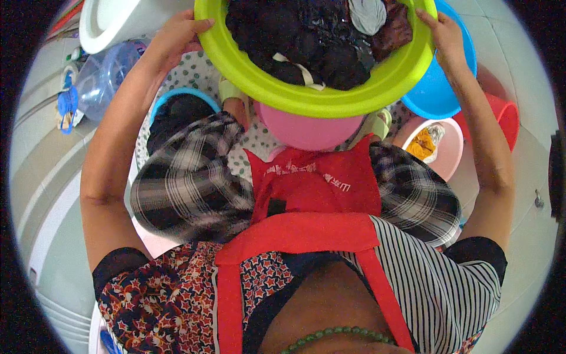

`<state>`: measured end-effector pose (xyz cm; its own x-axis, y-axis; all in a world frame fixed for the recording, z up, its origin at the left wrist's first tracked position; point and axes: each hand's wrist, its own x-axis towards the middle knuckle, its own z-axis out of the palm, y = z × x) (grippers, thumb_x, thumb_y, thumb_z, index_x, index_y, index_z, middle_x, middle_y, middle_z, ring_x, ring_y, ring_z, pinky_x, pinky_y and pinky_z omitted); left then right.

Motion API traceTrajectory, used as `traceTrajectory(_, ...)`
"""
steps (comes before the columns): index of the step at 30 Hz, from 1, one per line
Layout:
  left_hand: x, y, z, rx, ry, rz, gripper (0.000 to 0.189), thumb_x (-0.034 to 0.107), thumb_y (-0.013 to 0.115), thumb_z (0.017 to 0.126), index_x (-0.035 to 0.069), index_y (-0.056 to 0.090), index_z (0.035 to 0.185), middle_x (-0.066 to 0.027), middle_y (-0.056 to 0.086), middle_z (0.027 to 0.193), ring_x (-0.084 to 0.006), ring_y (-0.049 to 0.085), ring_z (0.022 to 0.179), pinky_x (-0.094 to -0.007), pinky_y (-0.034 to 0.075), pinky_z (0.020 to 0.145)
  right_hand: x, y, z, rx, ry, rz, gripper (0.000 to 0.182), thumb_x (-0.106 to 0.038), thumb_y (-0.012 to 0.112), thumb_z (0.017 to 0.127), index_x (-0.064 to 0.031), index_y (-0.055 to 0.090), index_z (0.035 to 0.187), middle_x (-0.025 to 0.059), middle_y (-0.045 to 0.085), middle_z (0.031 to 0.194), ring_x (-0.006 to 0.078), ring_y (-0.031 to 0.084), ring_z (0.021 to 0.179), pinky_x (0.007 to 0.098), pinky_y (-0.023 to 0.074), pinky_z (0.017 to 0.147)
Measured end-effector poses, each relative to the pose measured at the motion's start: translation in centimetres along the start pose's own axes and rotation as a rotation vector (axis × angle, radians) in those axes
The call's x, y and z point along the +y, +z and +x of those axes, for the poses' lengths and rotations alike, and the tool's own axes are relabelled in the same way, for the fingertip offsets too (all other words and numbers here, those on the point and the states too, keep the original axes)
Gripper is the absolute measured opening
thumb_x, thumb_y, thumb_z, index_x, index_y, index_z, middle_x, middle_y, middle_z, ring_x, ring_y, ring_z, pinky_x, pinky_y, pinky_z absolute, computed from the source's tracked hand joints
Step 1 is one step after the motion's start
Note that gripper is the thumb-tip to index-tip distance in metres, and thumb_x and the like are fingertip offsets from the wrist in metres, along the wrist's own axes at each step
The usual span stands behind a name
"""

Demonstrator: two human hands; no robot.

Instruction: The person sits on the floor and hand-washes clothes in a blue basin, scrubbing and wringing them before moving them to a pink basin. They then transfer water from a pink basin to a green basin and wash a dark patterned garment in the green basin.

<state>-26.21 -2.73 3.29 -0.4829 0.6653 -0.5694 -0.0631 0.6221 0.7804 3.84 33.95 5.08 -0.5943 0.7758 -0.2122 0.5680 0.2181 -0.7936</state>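
My left hand [181, 37] grips the left rim of a lime-green plastic basin [309, 101], thumb over the edge. On the opposite rim, my right hand [449, 42] holds on in the same manner. Dark, wet-looking clothes [283, 31] fill the basin, along with a grey cloth bundle [368, 15], a dark brown fabric piece [395, 31] and a pale strap [307, 76]. The basin's far side is cut off by the top of the view. Partly covered beneath it is a pink plastic tub [311, 128], between my feet.
To the right are a blue basin [435, 99], a red bucket [504, 117] and a pink basin [446, 150] holding an orange cloth [421, 145]. On the left, a blue-rimmed container [183, 91] holds dark clothes. A clear plastic water jug [95, 84] lies near a white tub [90, 33].
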Motion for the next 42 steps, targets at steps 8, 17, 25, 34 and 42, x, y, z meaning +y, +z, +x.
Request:
traceTrajectory(8, -3.8, 1.9, -2.2, -0.133, -0.151, 0.026, 0.024, 0.017, 0.058, 0.085, 0.005, 0.056, 0.106, -0.0073, 0.064, 0.093, -0.0186, 0.064, 0.079, -0.0335, 0.053, 0.072, 5.7, 2.4, -9.5, -0.084, 0.202, -0.06, 0.031, -0.027, 0.065, 0.08, 0.0011, 0.064, 0.092, 0.0064, 0.064, 0.072, 0.013, 0.058, 0.058, 0.0274, 0.0444, 0.053)
traceTrajectory(17, -10.6, 6.9, -4.5, -0.054, -0.282, 0.094, 0.027, 0.01, 0.057, 0.085, 0.002, 0.054, 0.11, -0.011, 0.063, 0.092, -0.0235, 0.063, 0.076, -0.0371, 0.053, 0.063, 14.4, 5.3, -14.0, -0.19, 0.228, -0.24, 0.042, -0.041, 0.064, 0.074, 0.0007, 0.066, 0.083, 0.016, 0.064, 0.068, 0.0268, 0.063, 0.063, 0.0381, 0.048, 0.061)
traceTrajectory(25, -7.9, 9.0, -5.6, 0.404, 0.31, 1.062, 0.052, 0.015, 0.066, 0.075, 0.005, 0.043, 0.121, -0.0187, 0.053, 0.11, -0.0339, 0.052, 0.1, -0.0433, 0.043, 0.086, 9.2, 3.8, -14.1, -0.354, 0.143, -0.464, 0.04, -0.032, 0.063, 0.078, 0.0011, 0.059, 0.1, 0.019, 0.063, 0.088, 0.0318, 0.062, 0.082, 0.043, 0.0489, 0.073)
traceTrajectory(34, -0.7, 18.4, 0.9, 0.26, 0.744, 1.248, 0.08, 0.052, 0.068, 0.066, 0.033, 0.032, 0.136, -0.0106, 0.027, 0.142, -0.0372, 0.026, 0.128, -0.0609, 0.028, 0.096, 2.6, 11.2, -15.1, -0.236, -0.491, -0.634, 0.07, -0.034, 0.07, 0.071, -0.0212, 0.037, 0.131, 0.0192, 0.026, 0.139, 0.0409, 0.034, 0.122, 0.0467, 0.0355, 0.099)
traceTrajectory(42, -2.5, 20.0, 0.4, -0.107, 0.128, 1.253, 0.096, 0.064, 0.067, 0.06, 0.024, 0.028, 0.138, -0.0104, 0.018, 0.146, -0.0403, 0.023, 0.129, -0.0663, 0.027, 0.094, 5.4, 15.7, -17.5, -0.177, -0.154, -0.589, 0.081, -0.047, 0.071, 0.066, -0.026, 0.033, 0.135, 0.0172, 0.028, 0.14, 0.0414, 0.032, 0.124, 0.0511, 0.0385, 0.095)
